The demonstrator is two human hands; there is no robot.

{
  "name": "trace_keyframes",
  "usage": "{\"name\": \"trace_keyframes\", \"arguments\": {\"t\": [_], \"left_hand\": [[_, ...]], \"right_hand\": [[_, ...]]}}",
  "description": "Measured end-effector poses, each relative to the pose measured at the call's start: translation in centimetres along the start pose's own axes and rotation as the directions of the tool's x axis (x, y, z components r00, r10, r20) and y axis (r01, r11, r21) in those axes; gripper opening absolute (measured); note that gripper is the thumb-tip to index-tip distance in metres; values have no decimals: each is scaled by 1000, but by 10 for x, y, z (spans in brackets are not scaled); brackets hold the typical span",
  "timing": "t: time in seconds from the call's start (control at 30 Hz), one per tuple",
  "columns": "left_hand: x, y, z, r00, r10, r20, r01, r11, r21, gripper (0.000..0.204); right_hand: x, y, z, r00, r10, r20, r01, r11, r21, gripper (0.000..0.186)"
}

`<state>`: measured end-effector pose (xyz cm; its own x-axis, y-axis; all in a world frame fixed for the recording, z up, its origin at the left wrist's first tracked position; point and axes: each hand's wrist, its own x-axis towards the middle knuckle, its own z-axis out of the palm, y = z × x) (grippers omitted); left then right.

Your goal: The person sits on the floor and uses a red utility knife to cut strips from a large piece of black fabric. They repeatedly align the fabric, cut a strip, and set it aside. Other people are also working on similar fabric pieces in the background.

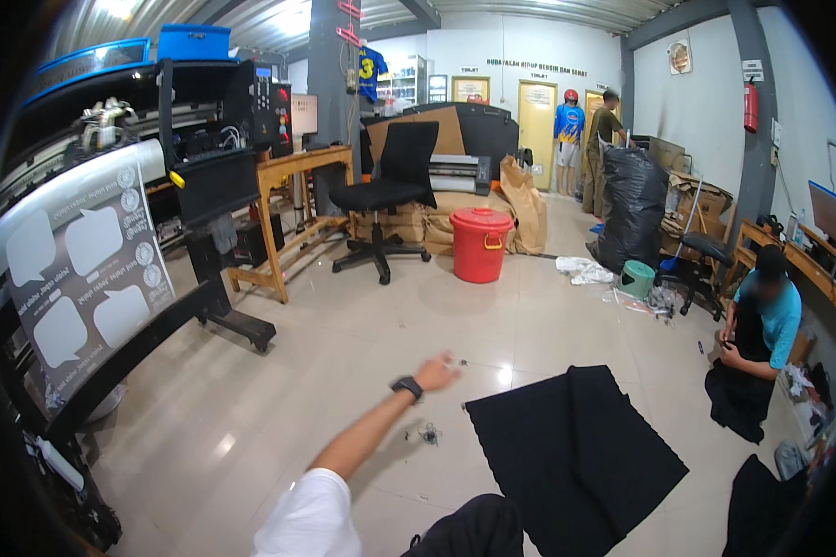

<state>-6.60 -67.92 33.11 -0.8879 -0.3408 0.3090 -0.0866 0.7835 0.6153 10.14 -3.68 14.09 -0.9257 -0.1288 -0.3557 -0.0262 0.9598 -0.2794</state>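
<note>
My left hand [437, 373] reaches out over the tiled floor, a dark watch [406, 386] on its wrist. Its fingers look stretched and apart, though slightly blurred, and I see nothing held in them. Just past the fingertips is a small dark scrap [463, 362]. Nearer to me lies a tangled clump of dark thread [428, 433]. To the right of the hand a large piece of black fabric [613, 446] is spread flat with a fold running along its middle. My right hand is out of view.
A large-format printer with a printed sheet [111, 260] stands left. Farther off are a black office chair [385, 190], a lidded red bin [479, 246] and a black garbage bag [630, 209]. At right a person [766, 320] sits holding black cloth; another person [604, 139] stands behind.
</note>
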Motion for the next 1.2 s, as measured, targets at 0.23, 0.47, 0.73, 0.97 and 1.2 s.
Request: {"name": "trace_keyframes", "arguments": {"t": [0.23,0.47,0.73,0.97,1.2], "left_hand": [[2,23,-219,953,-55,-298,25,994,-106,74],[-28,71,-166,999,-21,36,24,996,-83,83],[-31,151,-70,911,261,319,-251,965,-74,91],[-70,213,71,728,475,494,-353,878,-323,85],[-201,248,314,353,636,686,-396,766,-507,48]], "right_hand": [[-2,11,16,989,63,-135,-27,967,255,25],[4,14,17,993,107,46,-114,965,235,28],[13,27,28,999,47,8,-47,992,118,32],[30,48,54,992,-37,-121,52,991,123,38],[28,49,63,955,-182,-234,177,983,-42,33]]}}
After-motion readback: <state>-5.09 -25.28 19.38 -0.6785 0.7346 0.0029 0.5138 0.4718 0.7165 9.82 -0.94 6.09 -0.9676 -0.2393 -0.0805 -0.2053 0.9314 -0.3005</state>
